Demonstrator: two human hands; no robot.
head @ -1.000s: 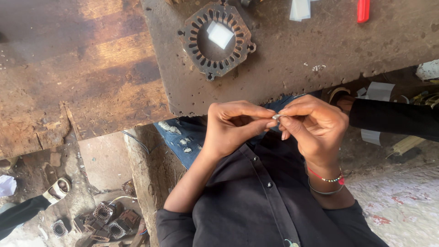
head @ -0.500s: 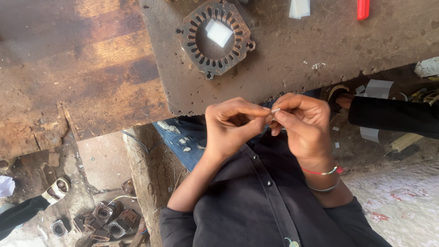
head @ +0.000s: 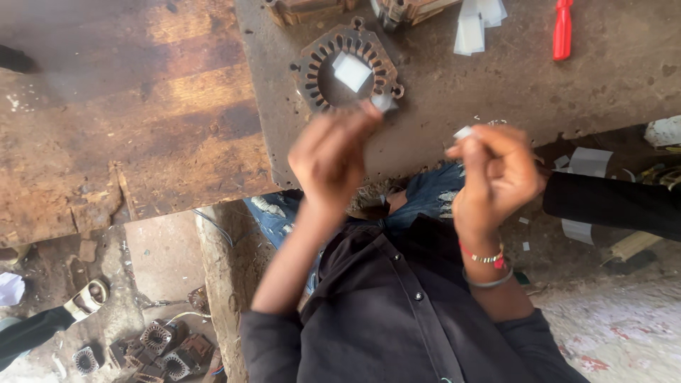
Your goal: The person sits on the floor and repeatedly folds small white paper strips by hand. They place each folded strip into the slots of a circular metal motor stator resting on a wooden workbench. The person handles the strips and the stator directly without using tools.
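stator core (head: 350, 69) flat on the workbench (head: 454, 99), slots mostly look bare | left hand (head: 330, 159) pinching a small paper slip (head: 384, 103) just beside it | right hand (head: 499, 174) pinching another slip (head: 463, 132) | reckon insulating is barely begun

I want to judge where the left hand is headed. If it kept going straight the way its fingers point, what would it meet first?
Probably the round slotted metal ring on the bench top: the left hand, blurred, points up toward it, its fingertips pinching a small pale slip near the ring's rim. Depth is unclear.
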